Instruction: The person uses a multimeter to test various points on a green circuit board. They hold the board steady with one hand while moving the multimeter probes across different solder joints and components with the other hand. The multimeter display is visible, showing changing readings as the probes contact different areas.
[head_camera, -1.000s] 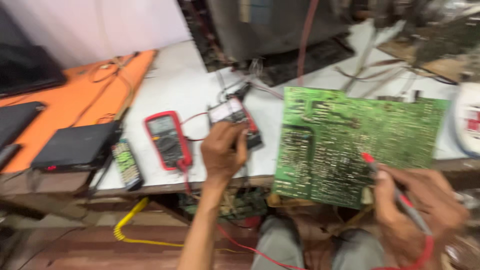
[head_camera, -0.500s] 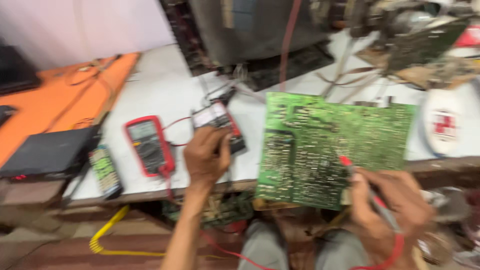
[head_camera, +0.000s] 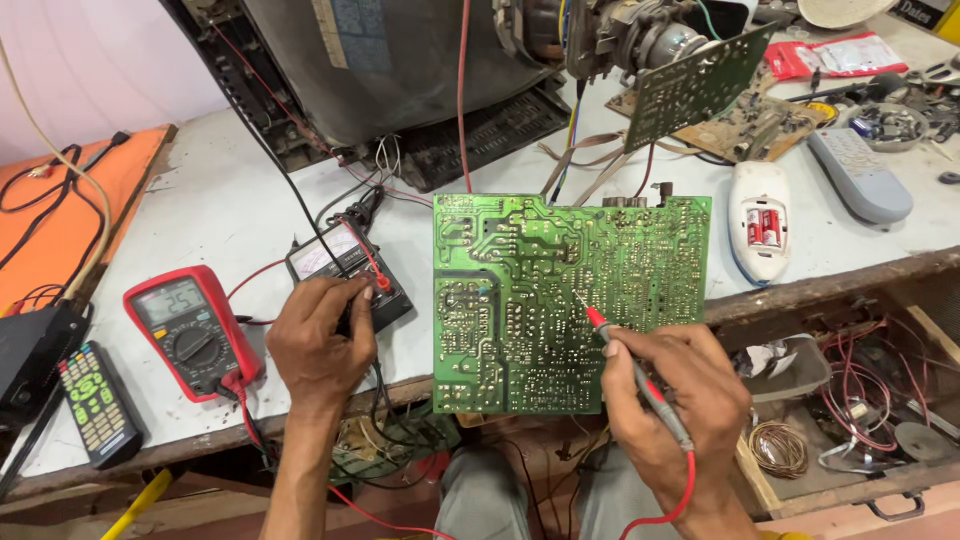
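A large green circuit board (head_camera: 560, 290) stands tilted at the workbench's front edge, solder side towards me. My right hand (head_camera: 680, 400) grips a red test probe (head_camera: 625, 350) whose metal tip touches the board near its middle. My left hand (head_camera: 320, 345) rests on a small dark analogue meter (head_camera: 345, 265) lying on the bench, fingers curled over its lower part. A red digital multimeter (head_camera: 190, 330) lies just left of that hand, with red leads running off it.
A dark television chassis with its picture tube (head_camera: 400, 70) stands behind the board. Two remote controls (head_camera: 860, 175) (head_camera: 90, 400) lie at the right and left, and a white opened device (head_camera: 760, 230) lies right of the board. An open drawer (head_camera: 850, 400) holds wire coils and parts.
The view has swung so the board sits more central. My right hand has brought the probe tip onto the board. My left hand stays on the analogue meter.
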